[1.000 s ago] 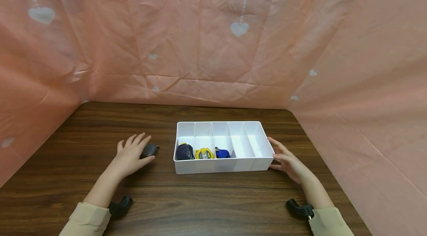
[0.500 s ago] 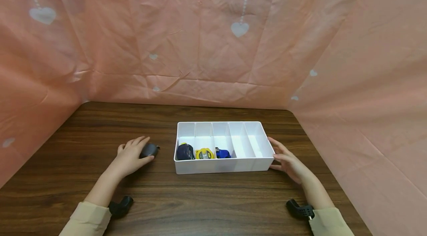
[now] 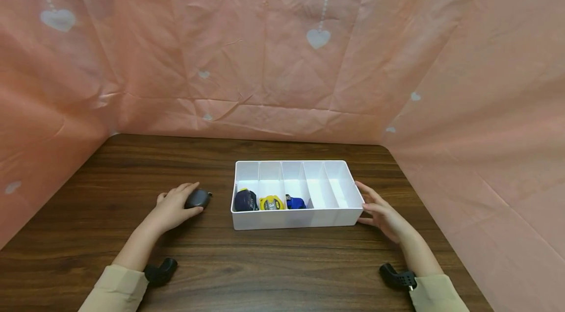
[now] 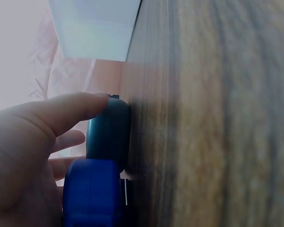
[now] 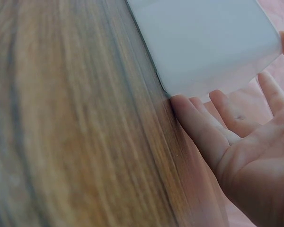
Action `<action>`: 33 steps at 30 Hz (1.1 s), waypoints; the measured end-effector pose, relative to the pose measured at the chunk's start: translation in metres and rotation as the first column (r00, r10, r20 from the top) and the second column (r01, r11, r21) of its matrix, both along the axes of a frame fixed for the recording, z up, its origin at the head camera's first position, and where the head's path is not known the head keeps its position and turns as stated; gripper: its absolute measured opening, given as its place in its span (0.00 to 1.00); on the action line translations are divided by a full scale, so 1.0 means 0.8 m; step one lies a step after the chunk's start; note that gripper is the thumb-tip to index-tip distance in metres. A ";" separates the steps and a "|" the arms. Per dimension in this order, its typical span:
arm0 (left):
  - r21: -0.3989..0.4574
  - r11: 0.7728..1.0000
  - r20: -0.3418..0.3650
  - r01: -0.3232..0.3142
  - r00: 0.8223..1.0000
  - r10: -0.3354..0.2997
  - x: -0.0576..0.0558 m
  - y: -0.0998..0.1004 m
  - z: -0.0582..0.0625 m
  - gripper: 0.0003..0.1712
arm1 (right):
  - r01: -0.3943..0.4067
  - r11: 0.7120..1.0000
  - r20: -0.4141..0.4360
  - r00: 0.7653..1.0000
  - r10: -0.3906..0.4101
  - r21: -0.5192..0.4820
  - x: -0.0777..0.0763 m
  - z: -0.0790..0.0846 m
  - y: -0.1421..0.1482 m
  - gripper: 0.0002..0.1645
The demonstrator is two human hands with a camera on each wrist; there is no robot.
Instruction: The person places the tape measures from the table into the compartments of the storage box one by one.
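My left hand (image 3: 171,210) grips a dark rounded tape measure (image 3: 198,198) on the table, thumb on the near side and fingers over the far side. In the left wrist view a blue tape-measure-like case (image 4: 92,194) stands beside the dark one, nearer that camera; in the head view the hand hides it. A white divided box (image 3: 295,220) stands to the right. Its three left compartments hold a navy tape measure (image 3: 245,200), a yellow one (image 3: 271,203) and a blue one (image 3: 295,202). My right hand (image 3: 388,219) touches the box's right end with loosely extended fingers.
The dark wooden table (image 3: 265,263) reaches back to a pink curtain (image 3: 247,57) with white hearts, which also closes off both sides. A black wrist mount (image 3: 160,273) sits at the left wrist, another black mount (image 3: 397,276) at the right.
My left fingers have lowered and drawn in around the dark tape measure, which stays where it was. The box and my right hand hold still.
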State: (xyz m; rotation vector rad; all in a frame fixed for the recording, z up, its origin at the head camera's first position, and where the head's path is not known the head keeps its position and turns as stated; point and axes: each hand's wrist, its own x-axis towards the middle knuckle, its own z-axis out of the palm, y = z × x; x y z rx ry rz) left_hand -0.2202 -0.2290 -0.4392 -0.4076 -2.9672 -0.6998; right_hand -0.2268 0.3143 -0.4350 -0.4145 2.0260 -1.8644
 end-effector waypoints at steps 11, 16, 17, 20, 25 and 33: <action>0.005 1.000 0.009 0.019 1.000 -0.019 -0.003 0.000 -0.001 0.37 | 0.009 1.000 0.003 1.000 -0.009 0.006 0.000 0.000 0.000 0.38; 0.014 1.000 0.012 0.023 1.000 -0.023 -0.005 0.000 -0.002 0.37 | 0.002 1.000 -0.008 1.000 -0.002 -0.002 0.001 0.000 -0.001 0.37; 0.016 1.000 0.011 0.026 1.000 -0.026 -0.005 0.000 -0.002 0.37 | 0.002 1.000 -0.009 1.000 -0.002 -0.003 0.001 0.001 -0.001 0.37; 0.029 0.999 0.010 0.029 1.000 -0.030 -0.006 -0.001 -0.003 0.37 | 0.002 1.000 -0.006 1.000 -0.002 -0.004 0.002 0.001 -0.001 0.38; 0.037 0.998 -0.015 0.047 0.999 -0.046 -0.006 -0.002 -0.004 0.37 | 0.001 1.000 -0.001 1.000 -0.001 -0.005 0.003 0.002 -0.002 0.38; 0.051 0.996 -0.064 0.073 0.996 -0.070 -0.005 -0.003 -0.003 0.36 | 0.001 1.000 0.002 1.000 -0.001 -0.004 0.003 0.003 -0.002 0.38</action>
